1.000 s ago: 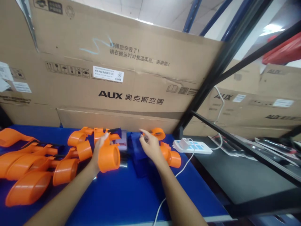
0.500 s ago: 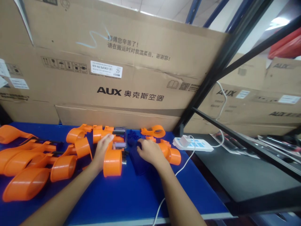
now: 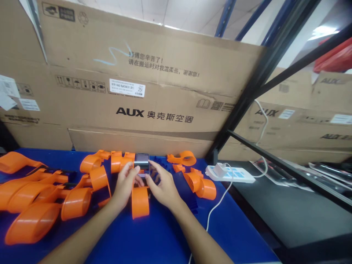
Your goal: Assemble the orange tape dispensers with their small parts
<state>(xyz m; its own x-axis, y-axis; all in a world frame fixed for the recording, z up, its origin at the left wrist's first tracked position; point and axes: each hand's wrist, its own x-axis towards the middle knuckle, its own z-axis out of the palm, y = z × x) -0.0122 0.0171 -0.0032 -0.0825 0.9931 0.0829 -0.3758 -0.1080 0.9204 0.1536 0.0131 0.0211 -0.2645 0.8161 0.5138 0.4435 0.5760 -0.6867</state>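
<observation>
My left hand (image 3: 125, 185) is closed around the arm of an orange plastic part with a wide ring (image 3: 140, 203), the ring hanging below my fingers. My right hand (image 3: 164, 186) comes in from the other side, thumb and fingers bent together at the end of the same part; whatever they pinch is hidden. Just beyond my fingertips lies a silver and black rectangular block (image 3: 142, 160), beside more orange ringed parts (image 3: 122, 161). A dark blue heap (image 3: 185, 189) lies to the right of my right hand, its pieces hard to make out.
Several orange ringed parts (image 3: 33, 222) cover the left of the blue table (image 3: 162, 238); others (image 3: 207, 189) lie at the right. A white power strip (image 3: 242, 175) has a plug and cable running down over the table. A large cardboard box (image 3: 154, 91) stands behind, a black frame post (image 3: 242, 99) at right.
My right hand has left the dark blue heap and moved left to the orange part in my left hand. My left hand and that part have shifted slightly right, and the view has tilted a little.
</observation>
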